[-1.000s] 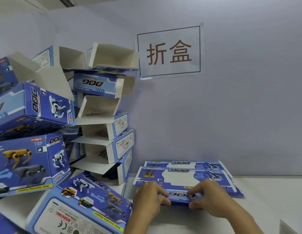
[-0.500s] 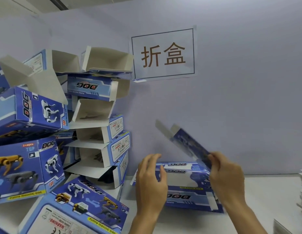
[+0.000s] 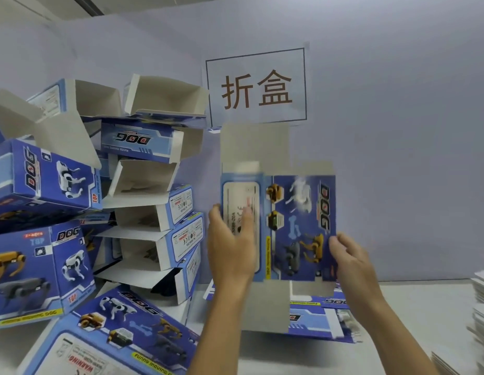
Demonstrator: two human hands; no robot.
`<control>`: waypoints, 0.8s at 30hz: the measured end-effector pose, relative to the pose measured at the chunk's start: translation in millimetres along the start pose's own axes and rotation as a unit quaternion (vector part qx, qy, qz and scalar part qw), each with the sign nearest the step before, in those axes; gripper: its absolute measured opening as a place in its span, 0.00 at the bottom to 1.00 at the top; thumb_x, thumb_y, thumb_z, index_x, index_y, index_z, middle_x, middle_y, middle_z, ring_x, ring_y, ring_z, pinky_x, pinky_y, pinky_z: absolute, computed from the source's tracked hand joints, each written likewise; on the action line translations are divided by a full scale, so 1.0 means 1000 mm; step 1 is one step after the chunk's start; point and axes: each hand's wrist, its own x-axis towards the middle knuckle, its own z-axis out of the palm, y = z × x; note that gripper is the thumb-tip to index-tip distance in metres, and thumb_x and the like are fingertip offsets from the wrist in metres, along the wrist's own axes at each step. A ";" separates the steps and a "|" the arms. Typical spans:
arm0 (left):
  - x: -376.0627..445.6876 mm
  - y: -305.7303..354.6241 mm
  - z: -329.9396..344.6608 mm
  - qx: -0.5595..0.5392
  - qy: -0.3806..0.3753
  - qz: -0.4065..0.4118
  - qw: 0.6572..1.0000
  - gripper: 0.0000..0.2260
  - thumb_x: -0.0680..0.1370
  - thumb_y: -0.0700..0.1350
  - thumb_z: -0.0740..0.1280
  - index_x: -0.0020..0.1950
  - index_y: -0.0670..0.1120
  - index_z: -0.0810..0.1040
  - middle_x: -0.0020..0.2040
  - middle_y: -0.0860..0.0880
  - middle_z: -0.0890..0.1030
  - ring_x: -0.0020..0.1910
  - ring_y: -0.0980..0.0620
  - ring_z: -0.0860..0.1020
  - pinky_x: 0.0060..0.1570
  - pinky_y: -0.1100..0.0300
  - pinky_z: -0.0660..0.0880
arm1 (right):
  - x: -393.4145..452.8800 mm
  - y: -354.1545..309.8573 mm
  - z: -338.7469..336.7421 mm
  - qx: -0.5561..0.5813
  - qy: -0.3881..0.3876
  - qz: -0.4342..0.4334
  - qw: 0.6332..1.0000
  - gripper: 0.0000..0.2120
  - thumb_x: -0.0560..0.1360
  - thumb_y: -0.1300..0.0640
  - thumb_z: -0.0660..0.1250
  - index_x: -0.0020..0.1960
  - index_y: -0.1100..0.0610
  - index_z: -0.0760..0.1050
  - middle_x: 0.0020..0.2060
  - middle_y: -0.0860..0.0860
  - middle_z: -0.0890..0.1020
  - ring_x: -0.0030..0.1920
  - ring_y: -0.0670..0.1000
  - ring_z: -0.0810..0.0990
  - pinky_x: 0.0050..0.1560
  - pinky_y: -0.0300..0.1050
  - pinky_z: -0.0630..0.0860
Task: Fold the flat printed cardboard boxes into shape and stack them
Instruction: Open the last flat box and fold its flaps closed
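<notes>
While the left hand (image 3: pixel 230 244) grasps the left edge of a flat blue printed cardboard box blank (image 3: pixel 278 226), thumb on the pale label panel and fingers behind it, the right hand (image 3: pixel 352 261) pinches the blank's lower right edge, fingers curled round it. Held between both hands, the blank stands upright in the air above the white bench (image 3: pixel 398 320), printed face toward the person, with grey unprinted flaps reaching up from its top and down from its bottom; gripping the two opposite sides likely sets it up to be pushed open into a tube. Below it, on the bench near the back edge by the wall, lies the low pile of remaining flat blue blanks (image 3: pixel 316 318), close at hand for the next pick. Along the bench's left side rises the leaning heap of already folded blue boxes (image 3: pixel 143 212), many with end flaps open, where this one should probably go. At the right edge sit stacks of white sheets (image 3: pixel 481 307). A paper sign (image 3: pixel 257 87) hangs on the wall behind.
</notes>
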 end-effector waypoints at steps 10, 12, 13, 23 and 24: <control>-0.027 -0.037 -0.013 -0.043 -0.063 -0.025 0.997 0.29 0.71 0.64 0.66 0.68 0.56 0.67 0.58 0.53 0.80 0.55 0.53 0.82 0.52 0.52 0.82 | -0.014 0.007 0.018 0.040 -0.047 0.015 0.998 0.16 0.73 0.47 0.66 0.58 0.51 0.72 0.52 0.52 0.84 0.50 0.52 0.86 0.41 0.47 0.83; -0.028 -0.038 -0.015 -0.026 -0.064 -0.013 0.998 0.26 0.67 0.68 0.67 0.63 0.64 0.66 0.58 0.56 0.79 0.56 0.57 0.80 0.47 0.63 0.80 | -0.015 0.007 0.021 0.029 -0.048 0.013 0.998 0.19 0.71 0.45 0.66 0.59 0.51 0.71 0.53 0.52 0.84 0.49 0.52 0.86 0.42 0.48 0.83; -0.028 -0.038 -0.015 -0.018 -0.068 -0.011 0.997 0.26 0.67 0.69 0.68 0.61 0.66 0.65 0.58 0.58 0.78 0.56 0.58 0.79 0.45 0.68 0.79 | -0.015 0.007 0.021 0.027 -0.046 0.011 0.999 0.19 0.72 0.45 0.66 0.60 0.51 0.71 0.53 0.52 0.83 0.49 0.52 0.86 0.44 0.49 0.83; -0.033 -0.025 -0.006 0.005 -0.165 0.032 0.986 0.36 0.63 0.67 0.75 0.67 0.58 0.69 0.59 0.59 0.80 0.58 0.59 0.79 0.59 0.54 0.79 | -0.016 0.001 0.040 0.089 -0.130 0.008 0.987 0.21 0.77 0.41 0.65 0.68 0.43 0.70 0.60 0.46 0.82 0.60 0.50 0.82 0.56 0.56 0.81; -0.031 -0.024 -0.008 0.016 -0.161 0.041 0.986 0.34 0.64 0.66 0.75 0.66 0.59 0.70 0.58 0.59 0.80 0.57 0.59 0.79 0.58 0.56 0.79 | -0.015 0.001 0.038 0.101 -0.129 0.013 0.986 0.23 0.75 0.41 0.65 0.68 0.42 0.70 0.60 0.47 0.82 0.60 0.52 0.82 0.56 0.59 0.81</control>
